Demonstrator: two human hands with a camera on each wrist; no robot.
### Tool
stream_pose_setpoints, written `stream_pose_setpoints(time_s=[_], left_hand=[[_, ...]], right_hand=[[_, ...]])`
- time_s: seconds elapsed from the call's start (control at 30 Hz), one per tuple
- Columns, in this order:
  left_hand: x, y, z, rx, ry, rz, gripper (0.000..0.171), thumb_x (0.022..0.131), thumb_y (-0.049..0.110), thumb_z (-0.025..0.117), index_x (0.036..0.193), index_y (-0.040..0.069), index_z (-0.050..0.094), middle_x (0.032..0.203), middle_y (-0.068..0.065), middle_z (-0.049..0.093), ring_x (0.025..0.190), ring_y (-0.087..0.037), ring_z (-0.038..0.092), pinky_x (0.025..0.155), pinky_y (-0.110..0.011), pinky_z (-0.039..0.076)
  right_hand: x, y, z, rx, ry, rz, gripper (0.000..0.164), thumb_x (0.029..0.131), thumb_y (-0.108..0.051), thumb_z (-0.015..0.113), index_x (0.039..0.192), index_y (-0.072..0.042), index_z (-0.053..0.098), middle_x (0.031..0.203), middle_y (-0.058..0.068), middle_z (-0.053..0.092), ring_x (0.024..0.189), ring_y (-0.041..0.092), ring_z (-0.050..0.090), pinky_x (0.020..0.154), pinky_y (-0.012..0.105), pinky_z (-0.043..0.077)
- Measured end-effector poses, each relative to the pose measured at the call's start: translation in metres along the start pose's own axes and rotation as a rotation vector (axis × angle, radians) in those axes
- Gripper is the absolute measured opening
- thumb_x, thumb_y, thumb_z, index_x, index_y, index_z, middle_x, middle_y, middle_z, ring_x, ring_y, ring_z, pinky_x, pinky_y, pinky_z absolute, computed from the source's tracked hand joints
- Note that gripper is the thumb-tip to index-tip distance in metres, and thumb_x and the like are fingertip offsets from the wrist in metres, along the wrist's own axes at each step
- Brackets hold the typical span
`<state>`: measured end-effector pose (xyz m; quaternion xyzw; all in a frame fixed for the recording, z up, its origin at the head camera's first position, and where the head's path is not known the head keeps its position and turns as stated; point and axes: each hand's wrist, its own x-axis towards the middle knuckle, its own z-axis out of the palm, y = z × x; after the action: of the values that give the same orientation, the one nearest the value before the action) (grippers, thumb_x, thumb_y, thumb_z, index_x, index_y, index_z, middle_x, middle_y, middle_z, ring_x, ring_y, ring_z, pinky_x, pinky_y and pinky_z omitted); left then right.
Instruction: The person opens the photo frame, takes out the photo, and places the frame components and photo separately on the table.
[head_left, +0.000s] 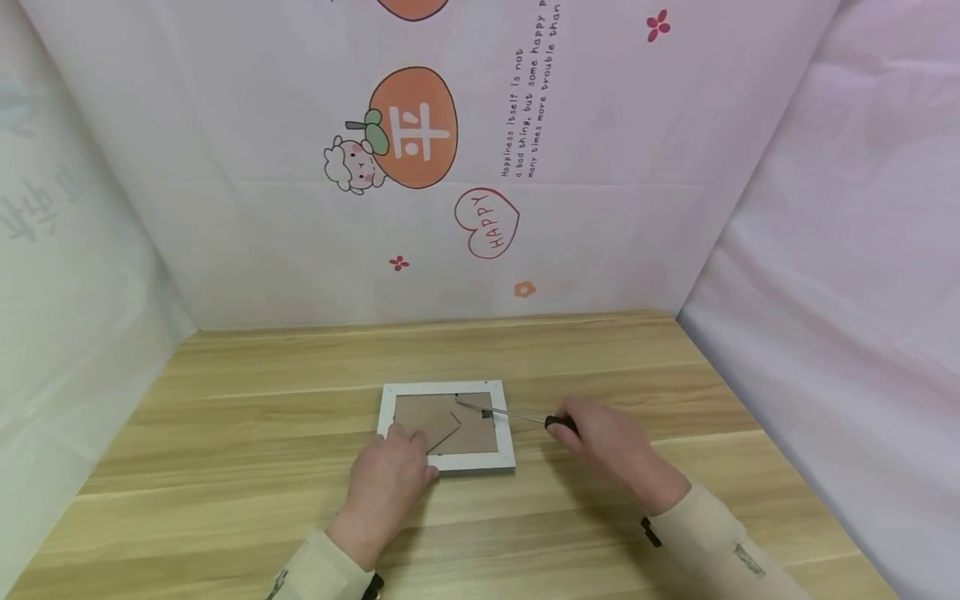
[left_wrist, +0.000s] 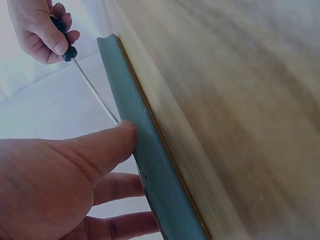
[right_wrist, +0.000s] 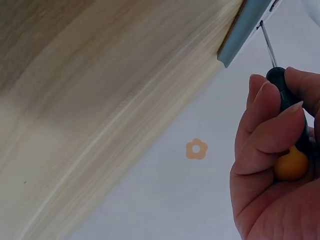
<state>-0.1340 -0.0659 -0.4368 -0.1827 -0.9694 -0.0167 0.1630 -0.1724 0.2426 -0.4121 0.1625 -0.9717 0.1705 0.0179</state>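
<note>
A white picture frame (head_left: 507, 442) lies face down on the table, its brown backing board (head_left: 426, 410) showing with small black tabs around the inner edge. My left hand (head_left: 390, 479) grips its lower left corner; the thumb presses the outer side while other fingers lie over the border and board. In my right hand (head_left: 607, 437) is a screwdriver (right_wrist: 287, 90) with a dark handle and yellow end. Its thin metal shaft crosses the right border, and the tip reaches a black tab at the top inner edge. Whether the tip touches that tab I cannot tell.
The wood-grain table (head_left: 270, 417) spreads out around the frame. Behind it hangs a white printed cloth (head_left: 285, 242), with pale cloth (head_left: 855, 350) also at both sides.
</note>
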Motion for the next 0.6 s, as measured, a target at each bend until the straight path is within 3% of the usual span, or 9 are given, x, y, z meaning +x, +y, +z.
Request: stream_pose_setpoints(time_s=[0.33, 0.6], left_hand=[[-0.0002, 0.0018, 0.0025, 0.024, -0.008, -0.003, 0.047, 0.078, 0.045, 0.075, 0.094, 0.002, 0.064, 0.07, -0.01, 0.049, 0.056, -0.021, 0.046, 0.047, -0.033, 0.043], [0.002, -0.0002, 0.0018, 0.011, -0.027, -0.002, 0.048, 0.073, 0.043, 0.079, 0.096, 0.003, 0.066, 0.074, -0.011, 0.054, 0.059, -0.023, 0.045, 0.052, -0.035, 0.042]], right_hand=[[0.0004, -0.0002, 0.0019, 0.001, -0.013, 0.016, 0.017, 0.094, -0.038, 0.06, 0.09, -0.021, 0.059, 0.071, -0.01, 0.052, 0.06, 0.009, 0.046, 0.052, 0.031, 0.041], [0.0033, 0.0002, 0.0032, 0.011, -0.011, 0.026, 0.02, 0.095, -0.038, 0.059, 0.102, -0.019, 0.059, 0.073, -0.008, 0.055, 0.06, 0.01, 0.047, 0.051, 0.031, 0.041]])
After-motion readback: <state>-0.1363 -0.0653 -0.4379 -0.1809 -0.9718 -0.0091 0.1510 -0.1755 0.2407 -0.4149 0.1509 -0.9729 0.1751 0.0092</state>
